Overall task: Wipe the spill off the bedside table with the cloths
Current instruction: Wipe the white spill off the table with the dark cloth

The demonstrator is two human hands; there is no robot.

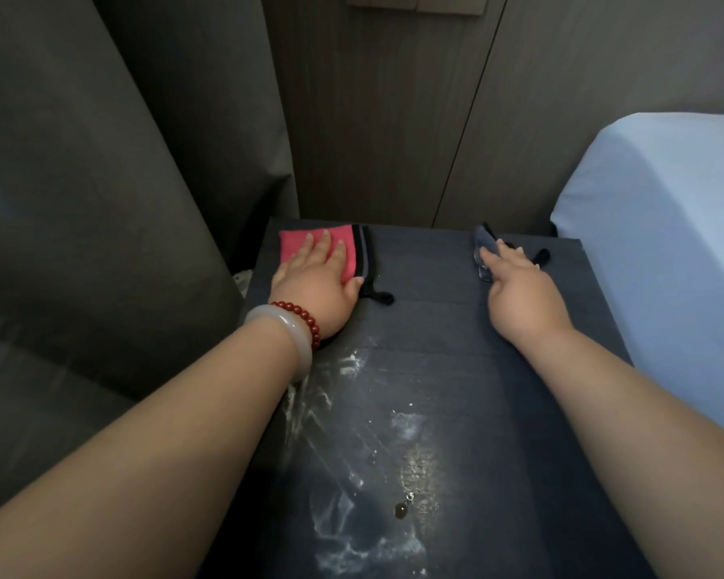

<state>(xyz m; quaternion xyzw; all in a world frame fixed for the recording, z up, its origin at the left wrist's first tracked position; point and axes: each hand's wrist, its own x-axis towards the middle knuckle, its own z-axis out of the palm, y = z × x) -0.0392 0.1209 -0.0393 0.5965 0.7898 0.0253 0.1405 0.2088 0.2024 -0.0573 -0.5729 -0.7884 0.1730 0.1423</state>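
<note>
On the dark bedside table (435, 286) a red cloth (297, 244) with a black and grey edge lies at the far left corner. My left hand (318, 286) rests flat on it with straight fingers. At the far right lies a blue-grey cloth (483, 240) with a black loop. My right hand (523, 294) reaches onto that cloth, fingers extended and touching it; whether they pinch it is hidden. A white powdery spill (352, 411) with a wet patch and a dark drop (401, 511) covers the near half of the table.
A white bed (665, 252) stands right of the table. A dark grey upholstered panel (101, 202) stands to the left. A wood-panelled wall (393, 119) rises behind the table.
</note>
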